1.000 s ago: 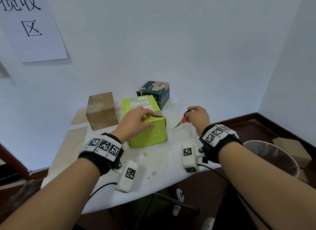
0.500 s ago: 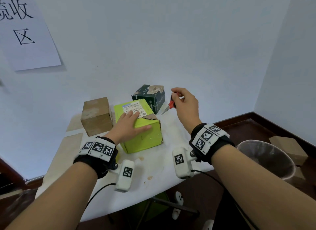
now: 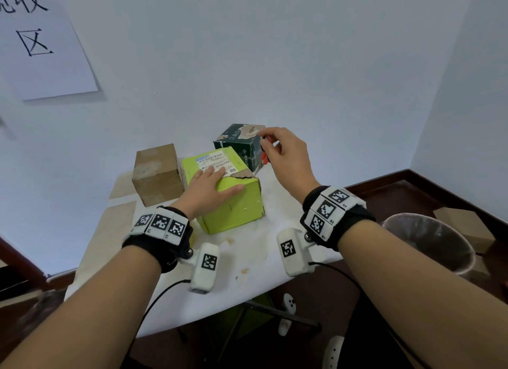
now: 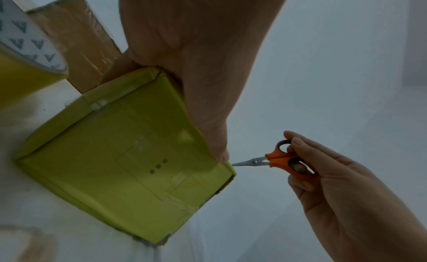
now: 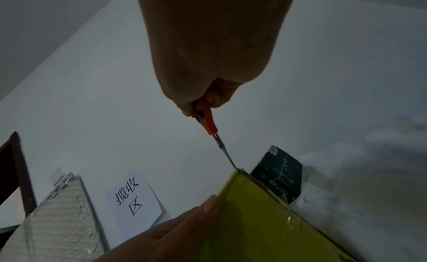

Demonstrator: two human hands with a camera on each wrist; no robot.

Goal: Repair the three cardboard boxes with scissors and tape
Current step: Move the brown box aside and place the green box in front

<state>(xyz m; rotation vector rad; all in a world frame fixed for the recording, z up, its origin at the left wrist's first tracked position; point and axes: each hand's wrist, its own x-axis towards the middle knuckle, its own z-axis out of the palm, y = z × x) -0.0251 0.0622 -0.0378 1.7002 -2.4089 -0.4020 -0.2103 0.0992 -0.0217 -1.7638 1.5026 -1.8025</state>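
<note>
A lime-green box (image 3: 233, 206) with a torn top edge stands mid-table. My left hand (image 3: 220, 182) presses flat on its top, fingers straight. My right hand (image 3: 270, 146) grips small orange-handled scissors (image 4: 277, 160) in the air, with the blades closed. The blade tip sits at the green box's (image 5: 265, 220) far right corner. A dark green box (image 3: 242, 146) stands just behind, and a brown cardboard box (image 3: 156, 173) to the left. A yellow tape roll (image 4: 25, 61) lies left of the green box (image 4: 120, 165).
The white-covered table (image 3: 247, 261) stands against a pale wall with a paper sign (image 3: 41, 39). A lined waste bin (image 3: 428, 242) and a cardboard box (image 3: 467, 223) sit on the floor to the right. A bubble mailer (image 5: 57, 220) leans at the left.
My right hand has lifted the scissors off the table and carried them back and left to the green box's far corner. My left hand has flattened on the box top.
</note>
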